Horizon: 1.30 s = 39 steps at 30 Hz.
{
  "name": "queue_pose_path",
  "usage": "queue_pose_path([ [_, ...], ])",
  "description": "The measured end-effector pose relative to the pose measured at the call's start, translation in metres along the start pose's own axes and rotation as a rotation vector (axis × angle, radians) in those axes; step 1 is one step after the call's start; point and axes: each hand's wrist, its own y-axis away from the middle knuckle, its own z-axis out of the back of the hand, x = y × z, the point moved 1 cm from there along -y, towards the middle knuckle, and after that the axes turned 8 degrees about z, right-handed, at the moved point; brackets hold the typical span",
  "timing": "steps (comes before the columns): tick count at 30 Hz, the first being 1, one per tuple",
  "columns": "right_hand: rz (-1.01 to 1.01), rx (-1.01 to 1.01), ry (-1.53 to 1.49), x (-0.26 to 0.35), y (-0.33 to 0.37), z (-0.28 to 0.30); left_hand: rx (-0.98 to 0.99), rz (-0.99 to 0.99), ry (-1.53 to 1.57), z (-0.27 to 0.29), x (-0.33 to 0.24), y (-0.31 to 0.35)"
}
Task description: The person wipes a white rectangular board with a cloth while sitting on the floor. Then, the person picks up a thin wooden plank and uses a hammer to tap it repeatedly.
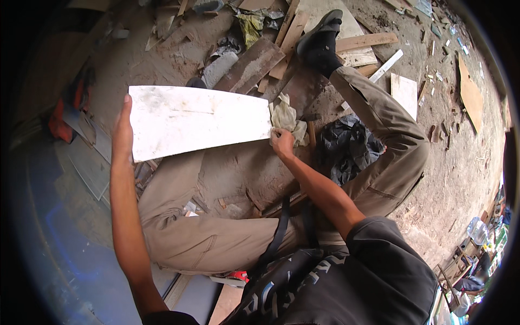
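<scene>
A long white board (pixel 200 122) with scuffs and dirt marks is held up across my lap, broader at its left end. My left hand (pixel 124 130) grips that left edge, thumb along the near side and the other fingers hidden behind. At the right end, my right hand (pixel 281 143) is closed at the lower corner of the board. A crumpled pale cloth (pixel 286 116) lies right beside those fingers; whether they also touch it I cannot tell. What looks like a hammer (pixel 311 131) lies just right of the cloth.
A black plastic bag (pixel 351 149) lies between my legs. Beyond the board are wood offcuts (pixel 252 66) and planks (pixel 368 41), some near my foot. Thin sheets (pixel 89 162) lie to the left. A brown panel piece (pixel 469 95) and scattered scraps are on the dusty floor at right.
</scene>
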Motion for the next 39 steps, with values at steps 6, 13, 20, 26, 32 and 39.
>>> queue_pose_path([
  [6, 0.005, 0.103, -0.067, 0.02, 0.012, 0.007, -0.053, 0.031, -0.04, 0.011, 0.01, -0.008],
  [13, 0.185, 0.105, -0.06, 0.011, 0.019, -0.016, -0.004, -0.004, -0.041, 0.012, 0.006, -0.008],
  [20, 0.07, 0.134, -0.005, 0.001, 0.016, -0.008, -0.055, -0.058, -0.067, 0.002, 0.002, -0.002],
  [26, 0.085, 0.175, -0.012, 0.012, 0.013, -0.008, -0.011, -0.028, -0.055, -0.008, -0.008, 0.006],
  [32, 0.299, 0.071, -0.108, 0.033, 0.025, -0.022, -0.003, 0.003, -0.018, -0.004, -0.004, 0.007],
  [39, 0.222, 0.069, 0.022, 0.011, -0.024, -0.02, 0.025, 0.056, 0.104, 0.005, 0.003, -0.006],
])
